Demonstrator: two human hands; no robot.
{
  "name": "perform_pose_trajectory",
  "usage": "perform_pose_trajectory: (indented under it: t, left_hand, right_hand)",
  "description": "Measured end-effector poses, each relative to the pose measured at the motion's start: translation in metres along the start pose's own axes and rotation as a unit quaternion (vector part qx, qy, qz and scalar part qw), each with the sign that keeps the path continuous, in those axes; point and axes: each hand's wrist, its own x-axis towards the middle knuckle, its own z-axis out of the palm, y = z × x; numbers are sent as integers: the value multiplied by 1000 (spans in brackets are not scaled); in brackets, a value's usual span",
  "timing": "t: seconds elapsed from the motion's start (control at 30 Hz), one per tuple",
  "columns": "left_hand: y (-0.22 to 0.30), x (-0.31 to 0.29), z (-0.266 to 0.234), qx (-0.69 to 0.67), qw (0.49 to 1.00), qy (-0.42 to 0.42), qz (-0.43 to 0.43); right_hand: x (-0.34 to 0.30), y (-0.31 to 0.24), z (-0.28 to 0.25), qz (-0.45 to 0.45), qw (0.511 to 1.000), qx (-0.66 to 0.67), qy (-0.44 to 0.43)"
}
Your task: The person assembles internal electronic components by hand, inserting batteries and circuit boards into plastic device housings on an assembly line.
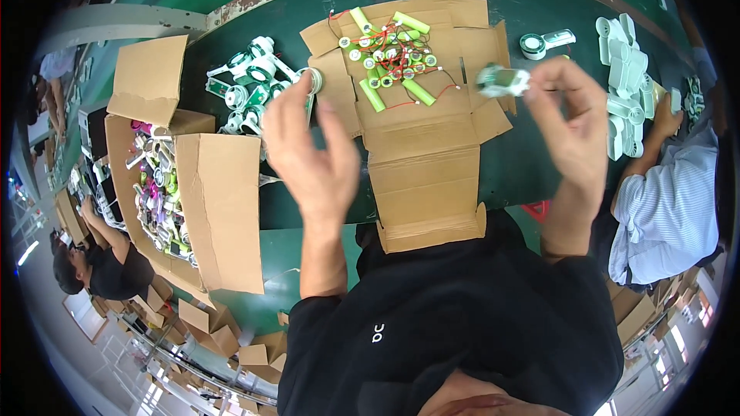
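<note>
My right hand (572, 112) is raised to the right of the flattened cardboard box, thumb and fingers pinching a small green-and-white circuit board part (502, 82), which is blurred by motion. My left hand (312, 156) reaches over the left side of the bench with fingers stretched and thumb apart. Its fingertips are at a white ring-shaped part (314, 79) on the edge of a pile of white-and-green assemblies (250, 81); whether they touch is unclear. Between my hands, green cylindrical battery cells (417, 92) with red and black wires lie on the opened cardboard (422, 162).
At the left stands an open carton (223, 212) full of mixed small parts. One white-and-green assembly (546, 44) lies on the green bench at right, near stacked pale plastic housings (626, 85). A co-worker in a striped shirt (667, 208) works at the right; another person (108, 266) is far left.
</note>
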Motion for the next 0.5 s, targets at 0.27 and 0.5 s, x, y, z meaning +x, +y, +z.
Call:
perform_pose_trajectory:
  t: [0.27, 0.5]
  left_hand:
    - [-25, 11, -18, 154, 987, -47, 24]
    - [-13, 8, -3, 109, 989, -94, 37]
  right_hand:
    - [9, 29, -36, -28, 947, -310, 79]
    - [-10, -1, 13, -147, 951, -257, 93]
